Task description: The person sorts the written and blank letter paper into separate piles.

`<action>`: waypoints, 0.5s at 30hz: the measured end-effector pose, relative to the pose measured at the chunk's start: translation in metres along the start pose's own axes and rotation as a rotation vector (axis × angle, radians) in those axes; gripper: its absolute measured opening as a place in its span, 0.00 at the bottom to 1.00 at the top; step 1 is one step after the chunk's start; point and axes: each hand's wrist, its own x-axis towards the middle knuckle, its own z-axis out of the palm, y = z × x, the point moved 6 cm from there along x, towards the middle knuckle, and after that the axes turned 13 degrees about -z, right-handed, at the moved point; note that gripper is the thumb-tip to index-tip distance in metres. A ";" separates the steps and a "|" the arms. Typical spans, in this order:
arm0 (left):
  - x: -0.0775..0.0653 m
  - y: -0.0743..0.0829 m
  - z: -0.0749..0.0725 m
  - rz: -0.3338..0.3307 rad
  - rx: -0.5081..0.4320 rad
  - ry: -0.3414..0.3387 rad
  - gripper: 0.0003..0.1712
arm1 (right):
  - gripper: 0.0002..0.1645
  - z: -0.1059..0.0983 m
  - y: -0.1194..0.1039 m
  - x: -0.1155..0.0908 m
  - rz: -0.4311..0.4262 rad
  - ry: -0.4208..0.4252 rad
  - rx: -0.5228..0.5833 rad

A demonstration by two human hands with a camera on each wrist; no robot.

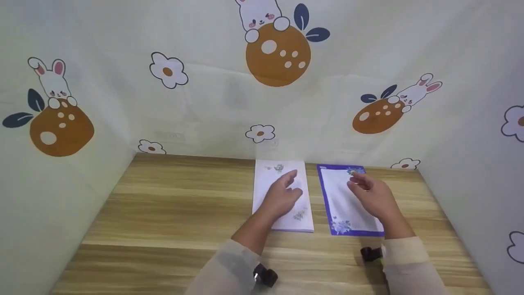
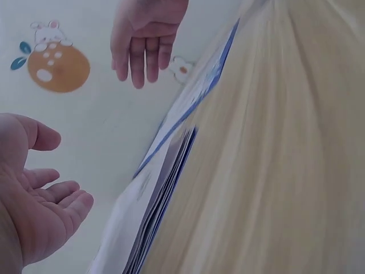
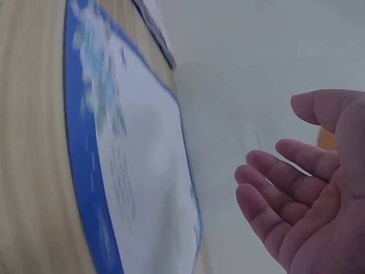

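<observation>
My left hand (image 1: 282, 196) hovers over a stack of white floral paper (image 1: 266, 205), thumb and fingers apart and holding nothing. In the left wrist view the stack (image 2: 125, 228) shows several layered sheets along its edge. To the right lies a blue-bordered sheet (image 1: 335, 196) with flower prints at its corners. My right hand (image 1: 374, 198) is above the right part of that sheet, its fingers relaxed and nothing between them. The right wrist view shows this hand (image 3: 296, 188) palm side, raised off the sheet (image 3: 148, 154).
Both papers lie on a wood-grain table (image 1: 172, 205), near its back edge. A pale curtain (image 1: 204, 102) printed with rabbits, oranges and flowers encloses the back and sides. Black wrist devices (image 1: 266, 275) sit at both sleeves.
</observation>
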 end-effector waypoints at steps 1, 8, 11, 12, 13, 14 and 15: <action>0.000 -0.002 -0.008 -0.002 0.006 0.014 0.38 | 0.38 0.006 -0.005 0.003 -0.014 -0.001 0.003; -0.005 -0.015 -0.063 -0.003 0.020 0.077 0.37 | 0.35 0.045 -0.042 0.022 -0.069 -0.040 0.044; -0.007 -0.023 -0.083 -0.053 0.036 0.102 0.38 | 0.33 0.055 -0.058 0.028 -0.096 -0.038 0.092; -0.007 -0.024 -0.089 -0.057 0.036 0.113 0.38 | 0.33 0.057 -0.063 0.029 -0.104 -0.034 0.104; -0.007 -0.026 -0.096 -0.057 0.031 0.120 0.38 | 0.33 0.059 -0.068 0.031 -0.111 -0.033 0.117; -0.007 -0.027 -0.101 -0.057 0.028 0.132 0.38 | 0.33 0.061 -0.072 0.032 -0.115 -0.031 0.123; -0.007 -0.028 -0.106 -0.057 0.022 0.141 0.38 | 0.33 0.063 -0.075 0.033 -0.113 -0.030 0.128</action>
